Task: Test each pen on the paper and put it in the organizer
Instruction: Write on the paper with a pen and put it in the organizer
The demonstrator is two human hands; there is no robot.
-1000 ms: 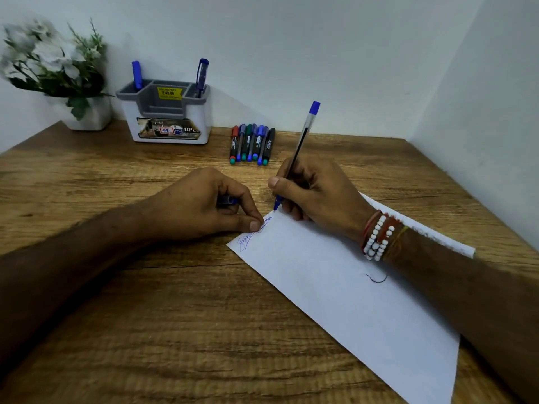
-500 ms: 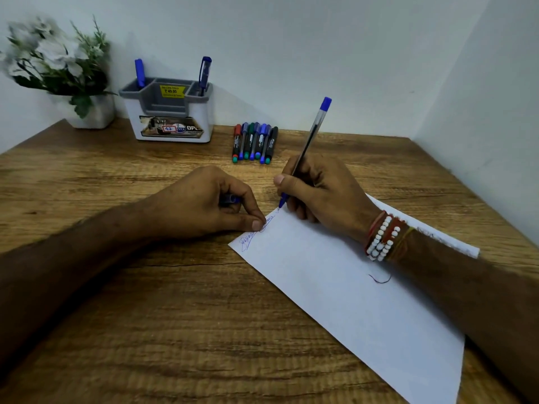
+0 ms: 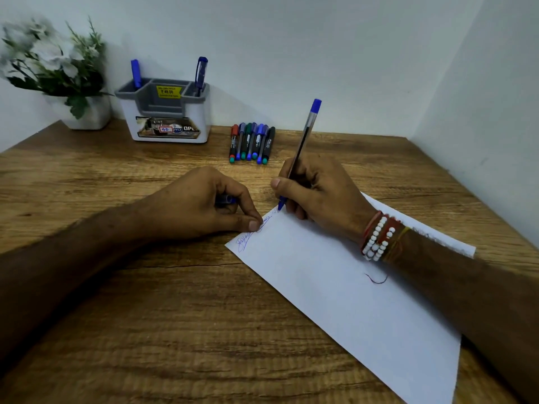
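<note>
White paper sheet (image 3: 350, 301), 1; grey-and-white plastic organizer (image 3: 131, 121), 1, holding blue pens (image 3: 135, 72) (image 3: 200, 72), 2; capped pens (image 3: 252, 142) in a row, 7; clear-barrelled blue ballpoint pen (image 3: 304, 135), 1; blue pen cap (image 3: 226, 199), 1; pot of white flowers (image 3: 93, 118), 1.

A matt wood-grain table (image 3: 145, 316) carries smooth white paper (image 3: 350, 301), while the organizer (image 3: 167, 112) at upper left looks like glossy grey-and-white plastic, and the pen (image 3: 303, 138) has a clear plastic barrel.

The right hand (image 3: 320, 193) wears at its wrist a stack of bracelets (image 3: 377, 237): a thin red thread, two rows of round white beads, a dark red band with some white beads, and thin yellow and orange threads nearest the forearm.
</note>
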